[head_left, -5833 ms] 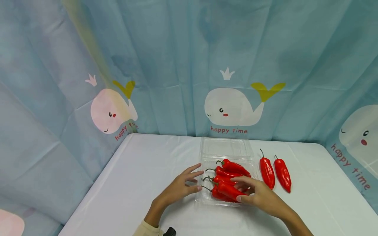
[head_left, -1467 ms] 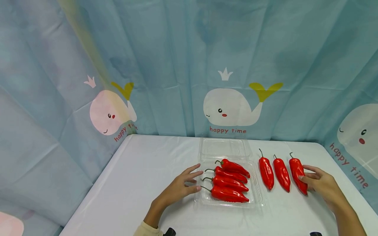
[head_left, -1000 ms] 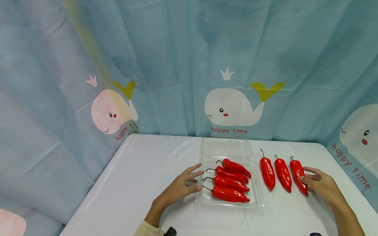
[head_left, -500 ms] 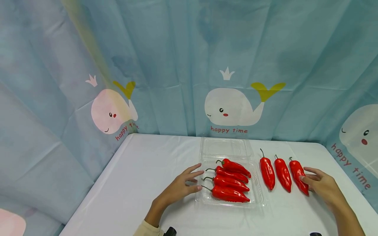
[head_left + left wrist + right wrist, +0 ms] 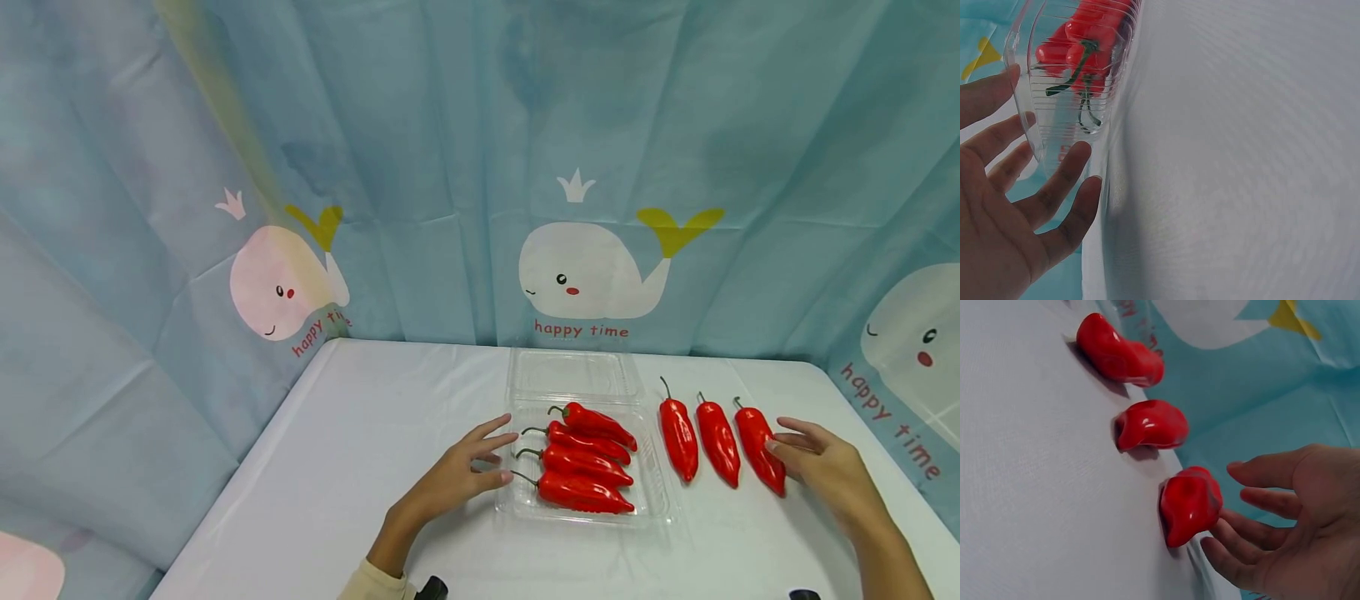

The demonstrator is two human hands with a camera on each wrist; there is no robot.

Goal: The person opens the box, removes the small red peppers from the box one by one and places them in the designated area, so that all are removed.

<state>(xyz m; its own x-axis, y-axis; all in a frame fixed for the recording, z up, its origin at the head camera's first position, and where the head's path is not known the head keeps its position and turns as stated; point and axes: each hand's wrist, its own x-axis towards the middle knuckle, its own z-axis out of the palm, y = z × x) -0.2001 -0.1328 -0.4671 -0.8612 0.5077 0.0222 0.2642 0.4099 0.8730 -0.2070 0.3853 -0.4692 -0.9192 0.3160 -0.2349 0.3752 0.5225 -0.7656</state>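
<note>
A clear plastic clamshell box (image 5: 657, 493) lies open on the white table, with several red peppers (image 5: 581, 467) side by side in it. My left hand (image 5: 480, 462) rests at the box's left edge, its straight fingers (image 5: 1075, 165) against the clear wall (image 5: 1060, 119). Three more red peppers lie in a row to the right of the box. My right hand (image 5: 813, 462) is beside the rightmost pepper (image 5: 757, 446), fingers relaxed and spread. In the right wrist view its fingertips (image 5: 1235, 469) hover just off that pepper (image 5: 1188, 503), and the lower fingers are close to or touching it.
The box's lid (image 5: 573, 375) lies flat behind it. The other two loose peppers (image 5: 678, 433) (image 5: 717, 442) lie between box and right hand. A blue curtain with whale prints (image 5: 585, 275) closes the back and sides. White tabletop (image 5: 360, 433) spreads to the left.
My right hand carried one pepper from the box to the table as the third in the row. Its thumb has now come off that pepper. The left hand stayed put.
</note>
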